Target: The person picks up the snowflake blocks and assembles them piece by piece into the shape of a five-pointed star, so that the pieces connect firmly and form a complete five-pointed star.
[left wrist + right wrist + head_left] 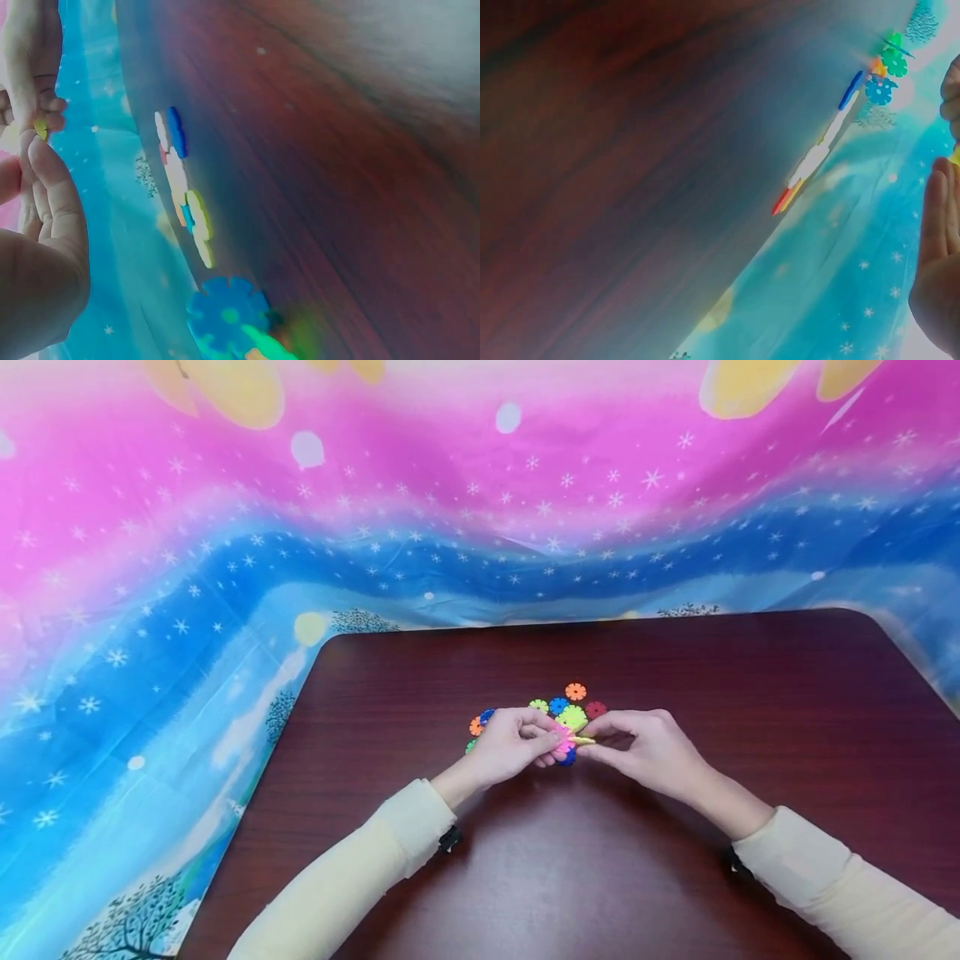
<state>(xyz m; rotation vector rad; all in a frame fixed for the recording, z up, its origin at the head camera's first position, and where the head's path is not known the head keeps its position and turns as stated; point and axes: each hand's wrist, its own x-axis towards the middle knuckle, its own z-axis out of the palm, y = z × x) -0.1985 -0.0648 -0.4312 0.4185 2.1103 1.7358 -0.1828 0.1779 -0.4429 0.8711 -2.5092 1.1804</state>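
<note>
Over the table, my left hand holds a pink notched disc between thumb and fingers. My right hand pinches a yellow notched disc, seen nearly edge-on, against the pink one. Whether the two are slotted together is hard to tell. In the left wrist view, the left hand meets the right at a bit of yellow disc. Only part of the right hand shows at the edge of the right wrist view.
Several loose discs lie beyond the hands, among them an orange disc, a dark red disc and a yellow-green disc. To the left, a blue disc stands joined with green and orange ones. The dark table meets a patterned cloth behind.
</note>
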